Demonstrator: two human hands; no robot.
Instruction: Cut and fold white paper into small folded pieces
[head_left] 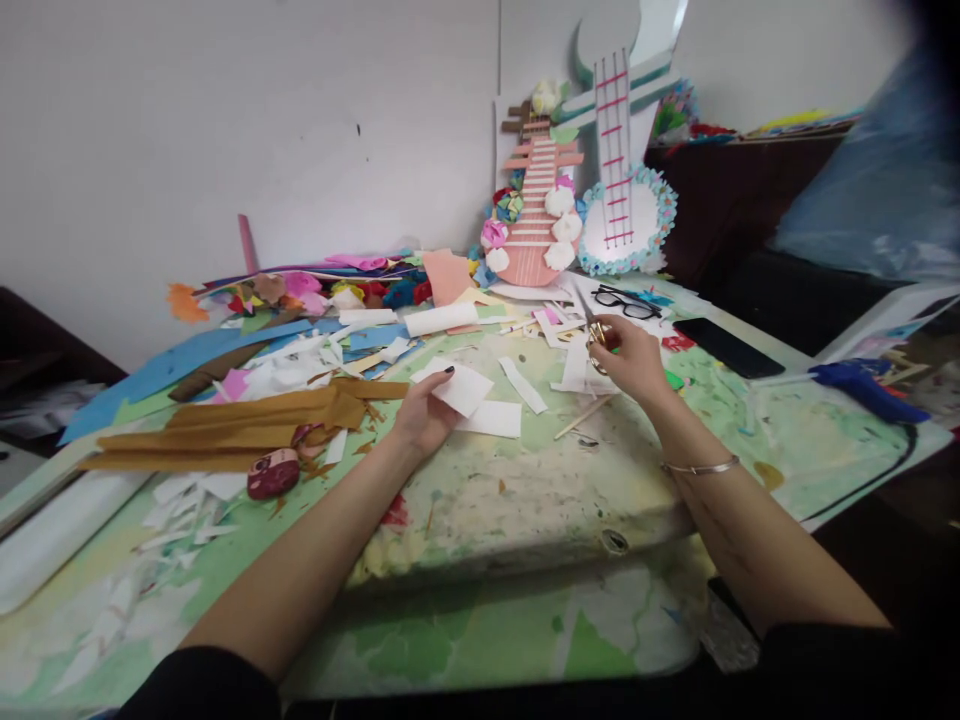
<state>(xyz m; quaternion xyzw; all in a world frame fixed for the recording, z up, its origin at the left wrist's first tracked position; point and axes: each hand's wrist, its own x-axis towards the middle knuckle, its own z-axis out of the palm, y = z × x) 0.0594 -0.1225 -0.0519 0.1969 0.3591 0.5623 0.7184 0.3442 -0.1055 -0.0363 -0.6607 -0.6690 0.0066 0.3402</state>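
Note:
My left hand (424,412) is closed on a piece of white paper (466,388), the thumb lying on top of it. Just below that piece, a white paper strip (491,419) rests on the table, and a narrower paper strip (523,385) lies to its right. Over on the right, my right hand (628,358) grips a pair of scissors (596,340) by its gold-coloured handles, the blades pointing up and away from me. White paper scraps (576,365) lie beneath and beside the scissors. A thin wooden stick (583,417) is on the table below them.
Two paper-decorated instrument models, one pink (534,215) and one white and blue (616,210), stand at the back. Glasses (628,302) and a phone (729,347) lie right. Brown crepe paper (225,430), a dark red case (273,474) and a white roll (67,535) are left.

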